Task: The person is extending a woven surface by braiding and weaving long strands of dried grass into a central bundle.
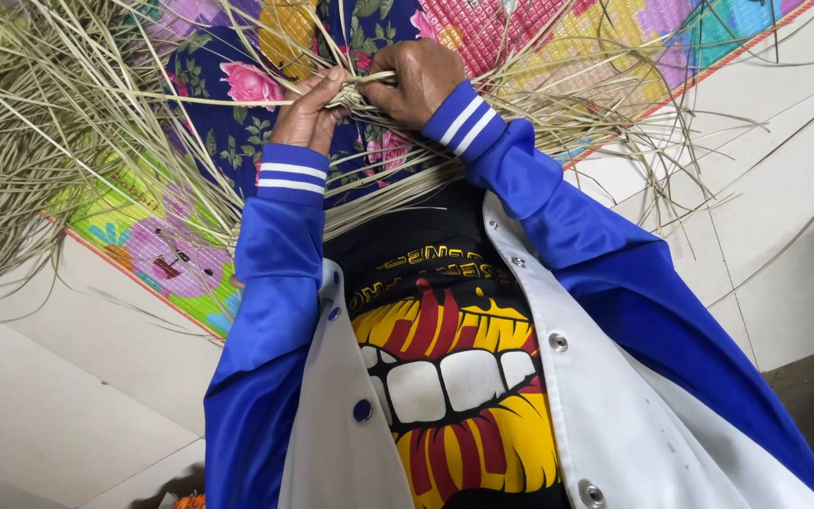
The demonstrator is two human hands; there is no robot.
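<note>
My left hand (308, 115) and my right hand (419, 80) meet over my lap, both pinching a small bundle of dry straw-coloured strips (360, 92) where they cross. Long loose ends of the same strips (77, 104) fan out left and right from that spot. Under them lies a dark blue floral cloth (228, 113) over my legs. Blue sleeves with white-striped cuffs cover both wrists. The fingertips are partly hidden in the strips.
A large heap of dry strips (2, 179) lies at the left. A bright patterned mat (157, 254) covers the pale tiled floor (58, 386), reaching up to the right. More strips (671, 123) trail over the tiles at the right.
</note>
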